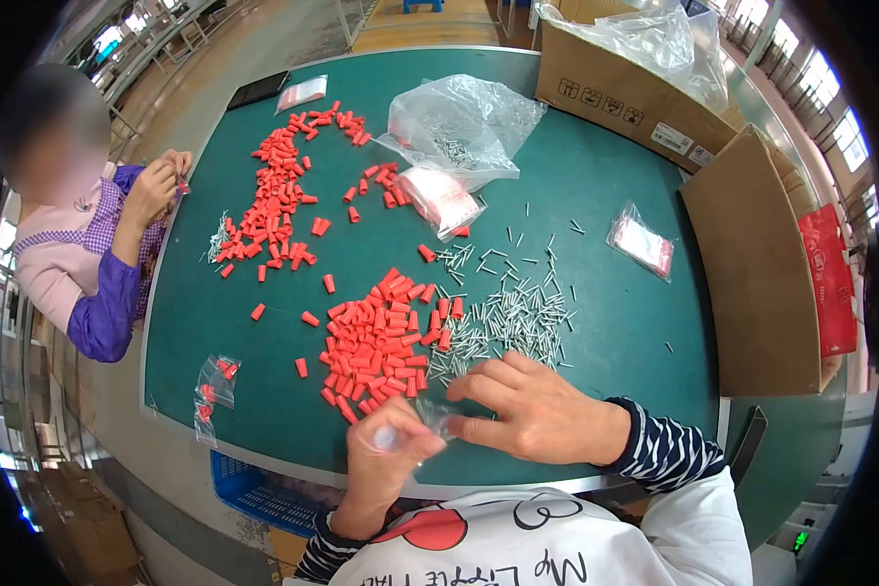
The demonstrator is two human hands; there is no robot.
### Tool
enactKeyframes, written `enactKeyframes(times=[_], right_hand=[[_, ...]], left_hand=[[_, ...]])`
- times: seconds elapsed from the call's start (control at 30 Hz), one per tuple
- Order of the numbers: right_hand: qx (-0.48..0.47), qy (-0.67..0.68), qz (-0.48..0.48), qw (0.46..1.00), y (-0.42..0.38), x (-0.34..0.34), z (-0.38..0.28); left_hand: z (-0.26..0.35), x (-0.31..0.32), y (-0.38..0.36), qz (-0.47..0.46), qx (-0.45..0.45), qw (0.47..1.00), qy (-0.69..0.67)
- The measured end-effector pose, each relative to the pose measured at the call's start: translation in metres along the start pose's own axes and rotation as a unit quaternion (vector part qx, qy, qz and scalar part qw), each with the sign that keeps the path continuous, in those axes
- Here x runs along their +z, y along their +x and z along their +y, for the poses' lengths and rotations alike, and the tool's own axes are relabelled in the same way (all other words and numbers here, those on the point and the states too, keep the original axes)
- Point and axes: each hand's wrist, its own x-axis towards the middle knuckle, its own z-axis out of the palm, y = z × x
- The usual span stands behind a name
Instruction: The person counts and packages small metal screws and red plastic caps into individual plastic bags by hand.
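The small clear bag [432, 418] is between the two hands, near the close edge of the table [625, 332]; its mouth cannot be made out. The left hand [386, 451] pinches the film between thumb and fingertips. The right hand [537, 412] is at the bag's other side, fingers bent and thumb towards the film; whether it grips or only touches cannot be told. Red caps [371, 342] lie heaped just beyond the left hand; screws [513, 322] lie loose just beyond the right, and the two heaps meet. In this inspector's judgement, sound handling calls for a firm left pinch and light right fingertips, since thin film likely clings, creases or tears. The bag is best kept upright and clear of the screw points.
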Motion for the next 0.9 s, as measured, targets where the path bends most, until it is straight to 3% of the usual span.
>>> enactKeyframes(times=[0.1, 0.2, 0.67, 0.73, 0.83, 0.9], right_hand=[[0.015, -0.011, 0.0, 1.0, -0.006, 0.001, -0.004], [0.007, 0.01, 0.0, 1.0, -0.012, 0.002, -0.014], [0.034, 0.054, -0.07, 0.996, -0.025, 0.005, -0.024], [0.042, 0.094, -0.051, 0.993, -0.021, 0.002, -0.016], [0.136, 0.044, 0.011, 0.99, -0.009, 0.001, 0.008], [0.136, -0.04, -0.018, 0.99, -0.002, 0.006, 0.026]], left_hand=[[0.006, -0.005, 0.001, 0.036, 0.1, 0.981, 0.162], [0.019, -0.002, 0.003, -0.097, 0.173, 0.912, 0.359], [-0.003, -0.004, -0.002, -0.175, 0.165, 0.917, 0.318], [-0.005, -0.005, -0.003, -0.139, 0.132, 0.939, 0.285], [-0.005, -0.005, -0.001, -0.099, 0.121, 0.948, 0.276], [-0.006, -0.005, 0.001, -0.087, 0.132, 0.947, 0.28]])
